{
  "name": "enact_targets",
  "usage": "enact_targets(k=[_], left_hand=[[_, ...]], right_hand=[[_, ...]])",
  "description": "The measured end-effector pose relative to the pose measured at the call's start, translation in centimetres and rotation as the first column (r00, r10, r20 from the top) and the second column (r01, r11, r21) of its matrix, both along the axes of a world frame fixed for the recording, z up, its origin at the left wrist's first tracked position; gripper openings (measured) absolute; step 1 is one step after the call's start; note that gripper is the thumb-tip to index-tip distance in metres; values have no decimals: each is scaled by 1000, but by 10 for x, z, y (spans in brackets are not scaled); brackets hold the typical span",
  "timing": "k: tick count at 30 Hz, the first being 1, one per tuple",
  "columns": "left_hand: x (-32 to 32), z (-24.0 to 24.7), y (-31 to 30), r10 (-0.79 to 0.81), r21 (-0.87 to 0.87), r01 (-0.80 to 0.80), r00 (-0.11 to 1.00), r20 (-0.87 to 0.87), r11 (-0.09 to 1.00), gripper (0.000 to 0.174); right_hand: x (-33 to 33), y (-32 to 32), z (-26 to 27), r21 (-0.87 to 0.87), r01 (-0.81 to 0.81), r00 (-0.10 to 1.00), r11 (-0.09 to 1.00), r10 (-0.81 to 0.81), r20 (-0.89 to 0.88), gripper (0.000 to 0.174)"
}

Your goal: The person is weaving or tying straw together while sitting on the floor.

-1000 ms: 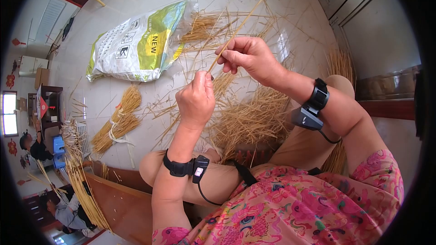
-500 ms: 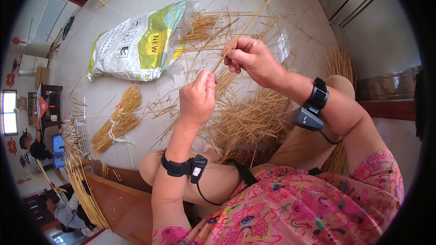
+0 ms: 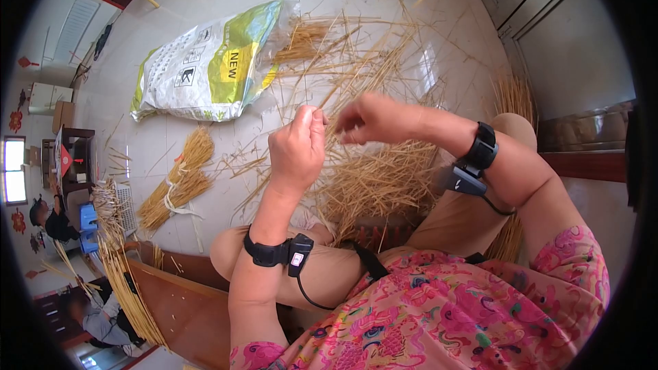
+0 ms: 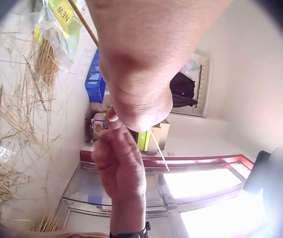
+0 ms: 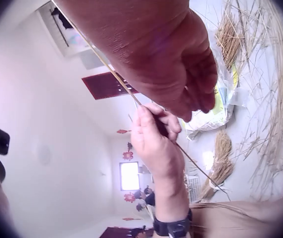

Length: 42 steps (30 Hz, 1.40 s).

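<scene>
A long, thin straw stalk (image 5: 112,72) is pinched between the thumb and curled fingers of my left hand (image 3: 298,144). In the right wrist view it runs out on both sides of that hand, and its far end reaches the top of the head view. My right hand (image 3: 373,120), blurred, hovers just beside the left fingertips with loosely bent fingers. Nothing shows between those fingers in the right wrist view, where the stalk passes along the hand's edge. Below both hands lies a heap of loose straw (image 3: 377,188) on the floor.
A white and green plastic sack (image 3: 205,68) lies ahead with straw at its mouth. Left of the hands are a tied straw bundle (image 3: 181,181) and a brown wooden board (image 3: 181,305). More straw (image 3: 514,96) stands at the right by a metal cabinet (image 3: 576,48). Other people sit far left.
My right hand has let go of the stalk and come down toward me, beside the left hand. The left hand has barely moved and still pinches the stalk.
</scene>
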<state>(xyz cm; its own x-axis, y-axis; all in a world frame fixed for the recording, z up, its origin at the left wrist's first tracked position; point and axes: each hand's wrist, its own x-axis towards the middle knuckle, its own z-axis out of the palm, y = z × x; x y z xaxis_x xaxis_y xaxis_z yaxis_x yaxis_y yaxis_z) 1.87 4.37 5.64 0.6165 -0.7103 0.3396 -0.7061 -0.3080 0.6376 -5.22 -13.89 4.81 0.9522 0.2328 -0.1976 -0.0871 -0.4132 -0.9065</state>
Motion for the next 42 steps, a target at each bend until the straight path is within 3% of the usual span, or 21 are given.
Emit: enact_targets(k=[2,5,8,14,20,23,26,29,32,33,34,35,36,39,40,42], left_hand=[[0,-1,-1,31,10,-31,999,-8,999,10],[2,-4,-1,26,26,-24,998,-66,999,10],[-2,-1,-4,122,25,-120,987,-102,993,9],[2,-6,-3,147,47,-166,950,275,985,9],[-2,-3,-4,138,65,-167,938,320,984,8],[-4,-5,-5,121,56,-145,944,308,988,8],[-4,-7,-4,110,70,-136,950,294,988,9],[-5,-9,-6,97,-11,-99,936,338,995,10],[-6,-6,-8,100,-24,-99,916,389,995,10],[-6,-8,-8,121,-33,-117,920,374,993,9],[-6,-11,-7,142,-42,-137,922,359,990,8],[-5,-13,-6,164,-49,-156,924,345,986,7],[-4,-10,-5,162,-26,-162,946,282,987,7],[-2,-5,-5,157,33,-163,978,138,986,14],[-1,-6,-4,160,44,-166,979,125,985,16],[0,-6,-2,168,66,-173,983,70,983,18]], right_hand=[[7,1,13,382,212,975,900,-222,-17,18],[9,-1,23,599,305,937,740,-347,-47,16],[9,5,20,610,329,912,720,-411,-8,16],[9,5,23,632,398,862,665,-506,-10,15],[7,3,15,643,409,863,647,-504,-42,13],[7,7,19,703,468,838,535,-521,-162,11],[8,9,18,788,475,849,392,-439,-294,9],[8,10,15,763,526,826,374,-437,-355,9],[5,15,9,572,536,841,621,-451,-299,11],[4,12,4,422,403,914,812,-334,-231,13],[3,9,3,103,227,959,968,-204,-195,17],[-2,10,1,-203,26,992,979,-50,-116,18],[-5,14,2,-497,-151,988,854,123,-88,20],[-9,13,15,-459,-363,915,811,218,-338,23],[-9,8,2,-366,-161,980,917,105,-167,22],[1,4,6,-125,162,987,979,-158,41,21]])
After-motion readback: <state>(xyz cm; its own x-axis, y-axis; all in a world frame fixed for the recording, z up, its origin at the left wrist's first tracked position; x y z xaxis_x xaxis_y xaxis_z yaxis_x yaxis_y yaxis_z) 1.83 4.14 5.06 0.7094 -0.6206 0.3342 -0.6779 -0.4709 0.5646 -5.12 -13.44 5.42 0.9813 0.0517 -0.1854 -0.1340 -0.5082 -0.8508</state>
